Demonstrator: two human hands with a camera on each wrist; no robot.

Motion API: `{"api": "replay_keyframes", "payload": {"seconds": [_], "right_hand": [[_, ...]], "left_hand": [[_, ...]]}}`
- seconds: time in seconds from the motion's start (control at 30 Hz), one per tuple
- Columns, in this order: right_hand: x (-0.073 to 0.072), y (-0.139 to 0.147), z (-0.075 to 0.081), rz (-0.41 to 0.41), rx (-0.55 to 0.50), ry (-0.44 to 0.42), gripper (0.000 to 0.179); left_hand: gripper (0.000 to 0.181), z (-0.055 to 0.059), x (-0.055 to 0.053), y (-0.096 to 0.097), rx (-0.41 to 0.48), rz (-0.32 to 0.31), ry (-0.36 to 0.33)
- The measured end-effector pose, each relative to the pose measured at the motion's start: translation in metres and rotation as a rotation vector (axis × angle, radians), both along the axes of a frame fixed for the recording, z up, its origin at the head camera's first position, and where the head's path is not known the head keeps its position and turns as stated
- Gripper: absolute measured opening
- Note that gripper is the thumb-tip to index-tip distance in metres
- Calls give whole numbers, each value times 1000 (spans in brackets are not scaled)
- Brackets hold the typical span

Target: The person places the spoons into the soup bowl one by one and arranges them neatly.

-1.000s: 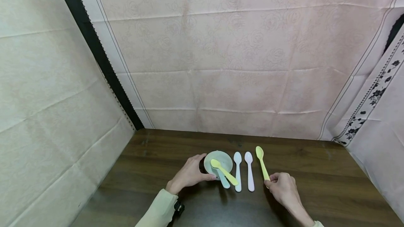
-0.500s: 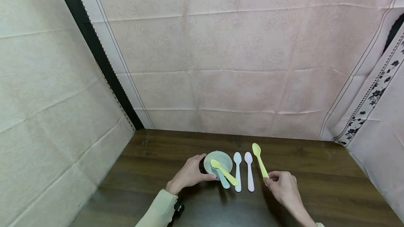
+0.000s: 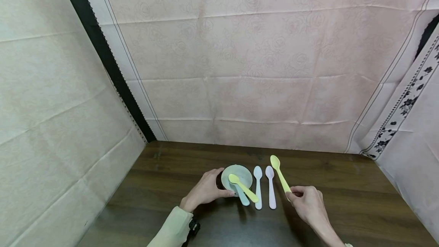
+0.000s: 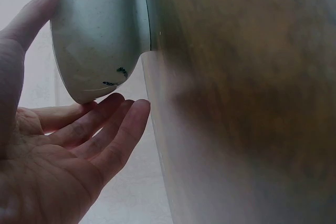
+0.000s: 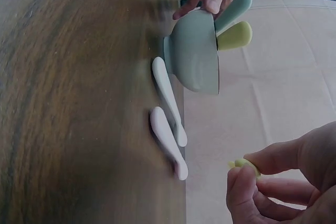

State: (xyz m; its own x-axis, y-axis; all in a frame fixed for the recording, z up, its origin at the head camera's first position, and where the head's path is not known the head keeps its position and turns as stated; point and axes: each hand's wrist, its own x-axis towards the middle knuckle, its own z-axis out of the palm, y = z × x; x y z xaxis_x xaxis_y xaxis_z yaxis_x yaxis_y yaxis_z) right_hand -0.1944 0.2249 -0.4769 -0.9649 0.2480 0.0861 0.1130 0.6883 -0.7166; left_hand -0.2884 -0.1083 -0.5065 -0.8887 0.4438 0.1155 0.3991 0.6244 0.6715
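Observation:
A pale green bowl [image 3: 242,170] stands on the table with its foot down. My left hand [image 3: 208,186] holds its side, thumb at the rim and fingers along the opposite wall, as the left wrist view [image 4: 100,30] shows. A yellow spoon [image 3: 235,178] and a pale blue-green spoon [image 3: 244,200] lean in the bowl, handles over its near rim. My right hand [image 3: 307,204] pinches the handle end of another yellow spoon [image 3: 279,170] between thumb and fingertips, its bowl end pointing away from me. That spoon is seen almost end-on in the right wrist view.
Right of the bowl, a pale blue spoon [image 3: 258,188] and a pale lilac spoon [image 3: 271,188] lie side by side on the dark wooden table [image 3: 164,193]. Cloth sheets [image 3: 253,60] hang behind and at both sides of the table.
The yellow spoon in my right hand has swung left and farther from me, its tip now close to the lilac spoon. The left hand and the bowl stay put.

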Motion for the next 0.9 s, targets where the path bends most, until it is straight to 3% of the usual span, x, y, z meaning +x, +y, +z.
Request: {"api": "replay_keyframes", "payload": {"seconds": [0.9], "right_hand": [[5,-8,12,20,-103,-29,19]], "left_hand": [[98,0,-1,0,1,5,-8]]}}
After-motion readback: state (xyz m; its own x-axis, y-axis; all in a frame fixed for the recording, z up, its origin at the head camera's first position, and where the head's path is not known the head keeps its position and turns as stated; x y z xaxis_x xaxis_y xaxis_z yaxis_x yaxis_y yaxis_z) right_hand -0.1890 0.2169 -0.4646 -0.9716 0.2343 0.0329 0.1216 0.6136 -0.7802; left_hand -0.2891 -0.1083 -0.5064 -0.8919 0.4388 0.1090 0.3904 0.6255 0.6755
